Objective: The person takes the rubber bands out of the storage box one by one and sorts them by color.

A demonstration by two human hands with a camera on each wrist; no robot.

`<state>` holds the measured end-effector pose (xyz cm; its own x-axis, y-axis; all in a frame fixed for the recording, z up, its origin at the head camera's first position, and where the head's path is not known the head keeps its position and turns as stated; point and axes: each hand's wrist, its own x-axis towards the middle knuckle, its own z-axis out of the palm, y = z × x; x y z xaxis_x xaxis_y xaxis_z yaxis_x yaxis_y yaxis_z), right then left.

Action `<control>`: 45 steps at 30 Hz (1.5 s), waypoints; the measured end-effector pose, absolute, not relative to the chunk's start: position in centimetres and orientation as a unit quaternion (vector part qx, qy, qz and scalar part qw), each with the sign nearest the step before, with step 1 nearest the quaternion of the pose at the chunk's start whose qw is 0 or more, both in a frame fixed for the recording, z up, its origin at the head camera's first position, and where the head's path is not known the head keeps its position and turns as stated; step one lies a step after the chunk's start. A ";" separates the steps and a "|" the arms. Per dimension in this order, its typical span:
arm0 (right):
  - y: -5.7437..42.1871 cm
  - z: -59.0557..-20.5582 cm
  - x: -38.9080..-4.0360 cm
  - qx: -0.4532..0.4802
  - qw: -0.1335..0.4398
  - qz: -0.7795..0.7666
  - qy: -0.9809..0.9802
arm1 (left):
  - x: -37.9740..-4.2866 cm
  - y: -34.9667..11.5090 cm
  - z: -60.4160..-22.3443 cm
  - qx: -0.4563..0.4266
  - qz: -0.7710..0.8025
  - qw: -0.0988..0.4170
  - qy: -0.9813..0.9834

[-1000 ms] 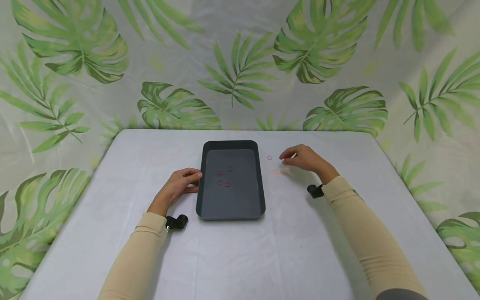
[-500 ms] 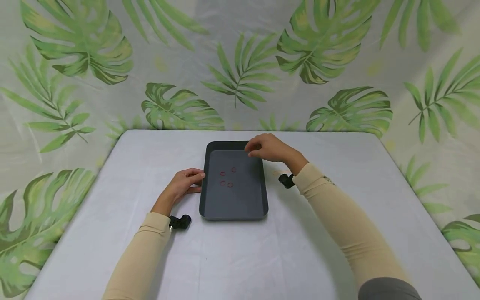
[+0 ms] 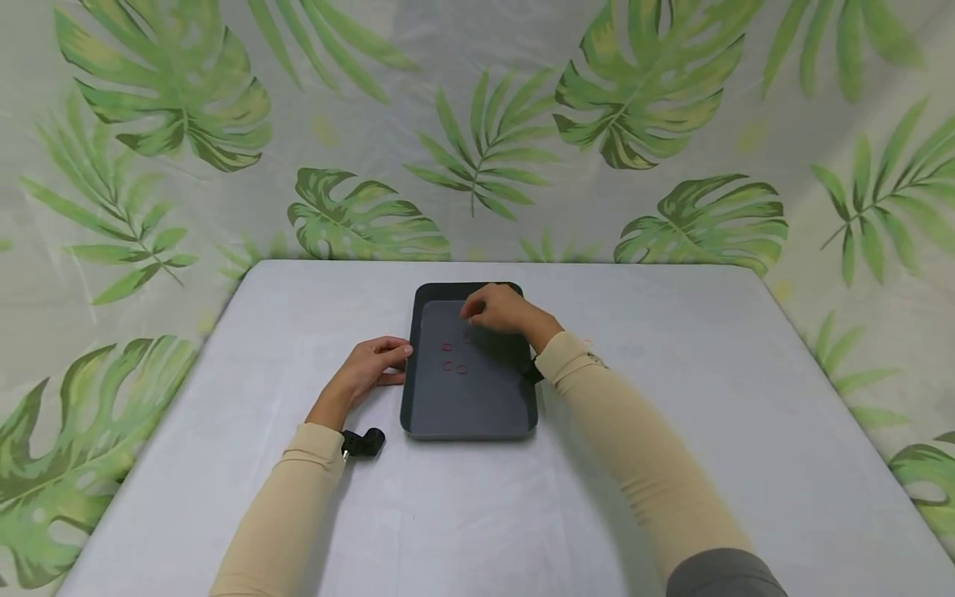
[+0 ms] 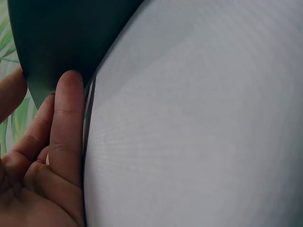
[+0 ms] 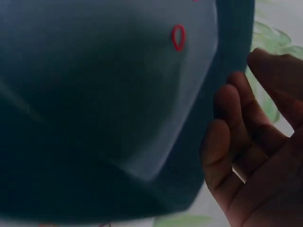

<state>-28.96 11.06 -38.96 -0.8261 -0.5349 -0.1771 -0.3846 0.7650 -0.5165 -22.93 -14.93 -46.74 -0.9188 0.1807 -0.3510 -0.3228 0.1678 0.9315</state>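
My left hand (image 3: 370, 361) holds a dark grey baking tray (image 3: 470, 414) by its left side. Its thumb lies at the rim; in the left wrist view the fingers (image 4: 70, 127) lie along the outer wall. Over the tray's upper part hovers my right hand (image 3: 501, 308), with bent fingers and thumb and index tips close together. I cannot tell whether a small ring is between those tips. Several thin red rings, like small rubber bands, lie on the tray floor, just below the right hand. One such red ring (image 5: 178, 38) shows plainly in the right wrist view.
A pale orange ring (image 3: 587, 342) lies on the white tablecloth (image 3: 671, 332) to the right of the tray, partly behind the right sleeve (image 3: 619, 414). A leaf-print curtain (image 3: 477, 124) hangs behind the table's far edge.
The right hand has moved left, from beside the loose rings on the cloth to over the tray. The left hand stays at the tray's left side. The view has shifted slightly.
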 end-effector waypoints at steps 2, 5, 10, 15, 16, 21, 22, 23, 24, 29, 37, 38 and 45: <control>10.7 -39.6 -29.1 -0.243 0.153 -0.231 0.930 | -23.0 -14.9 -46.8 -0.051 0.643 0.195 0.739; 10.4 -40.5 -29.3 -0.231 0.144 -0.219 0.937 | -22.9 -14.9 -46.9 -0.052 0.643 0.194 0.739; 10.4 -41.8 -29.5 -0.208 0.146 -0.203 0.946 | -23.0 -14.8 -46.8 -0.050 0.647 0.196 0.735; 10.3 -42.4 -29.6 -0.205 0.144 -0.212 0.945 | -22.9 -14.8 -46.6 -0.052 0.649 0.196 0.734; 10.3 -42.4 -29.6 -0.206 0.143 -0.214 0.944 | -22.9 -14.8 -46.6 -0.053 0.649 0.195 0.734; 10.4 -42.7 -29.7 -0.214 0.136 -0.215 0.943 | -22.9 -14.8 -46.5 -0.053 0.648 0.195 0.735; 10.4 -42.7 -29.6 -0.214 0.136 -0.217 0.943 | -22.9 -14.8 -46.5 -0.053 0.648 0.194 0.735; 10.4 -42.8 -29.6 -0.214 0.135 -0.218 0.943 | -22.9 -14.8 -46.5 -0.053 0.648 0.195 0.735; 10.4 -42.8 -29.6 -0.214 0.134 -0.219 0.942 | -22.9 -14.8 -46.5 -0.052 0.648 0.195 0.735; 10.4 -42.9 -29.5 -0.209 0.130 -0.226 0.942 | -23.0 -14.7 -46.7 -0.054 0.645 0.194 0.737; 10.4 -43.3 -29.6 -0.203 0.127 -0.238 0.941 | -22.7 -14.7 -46.4 -0.055 0.641 0.192 0.741; 10.4 -43.4 -29.7 -0.203 0.126 -0.239 0.941 | -22.8 -14.7 -46.4 -0.054 0.642 0.192 0.740; 10.5 -43.5 -29.8 -0.206 0.133 -0.238 0.940 | -22.8 -14.8 -46.6 -0.055 0.645 0.193 0.737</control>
